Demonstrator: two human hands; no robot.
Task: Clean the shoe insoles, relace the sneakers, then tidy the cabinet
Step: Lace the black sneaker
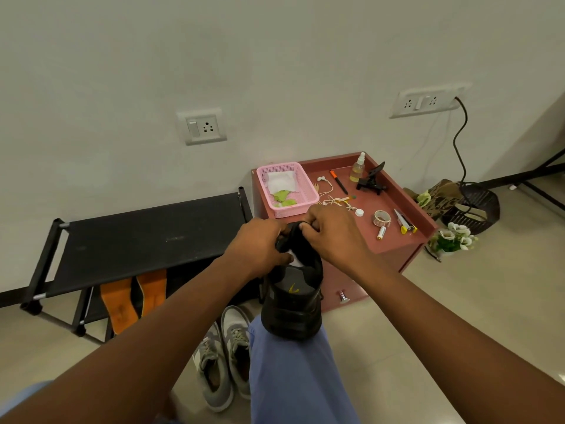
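Observation:
A black sneaker point(293, 304) stands heel-down on my knee, which is in blue trousers, with its opening facing me. My left hand point(256, 246) grips the left side of its upper front. My right hand point(331, 231) pinches the black tongue or upper edge at the top. A grey insole with a yellow mark shows inside the shoe. Two orange insoles point(133, 298) lean against the black shoe rack point(137, 240). A pair of grey sneakers point(223, 356) with laces lies on the floor by my leg.
A red-brown cabinet point(406, 249) holds a pink basket point(302, 194) with cloth and green scraps, a spray bottle point(357, 168), a pen, string, tape, a battery and a black phone holder point(371, 179). Beside it on the floor are artificial flowers point(454, 238) and a black basket point(477, 206).

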